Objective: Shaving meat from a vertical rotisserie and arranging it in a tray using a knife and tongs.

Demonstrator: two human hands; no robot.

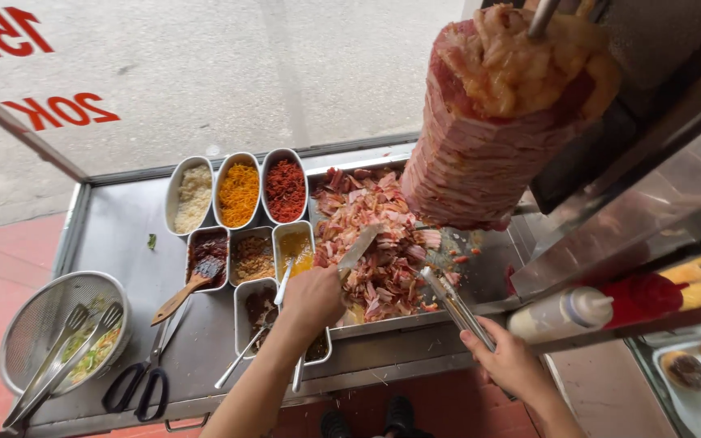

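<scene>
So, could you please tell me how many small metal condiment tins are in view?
7: three in the back row, three in the middle row, one in front; the left hand may hide another.

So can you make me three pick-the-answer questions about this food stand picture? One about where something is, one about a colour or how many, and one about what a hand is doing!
1. Where do the black scissors lie?
A. in the meat tray
B. on the metal counter, beside the mesh strainer
C. on the big meat spit

2. What colour is the food in the middle tub of the back row of three?
A. orange
B. blue
C. black

3. What is the right hand doing?
A. resting flat and empty
B. holding metal tongs
C. squeezing the red bottle

Answers:
1 B: the scissors lie on the counter, right of the strainer.
2 A: that tub holds orange shreds, between a pale one and a red one.
3 B: its fingers are closed round the tongs, which point into the meat tray.
</scene>
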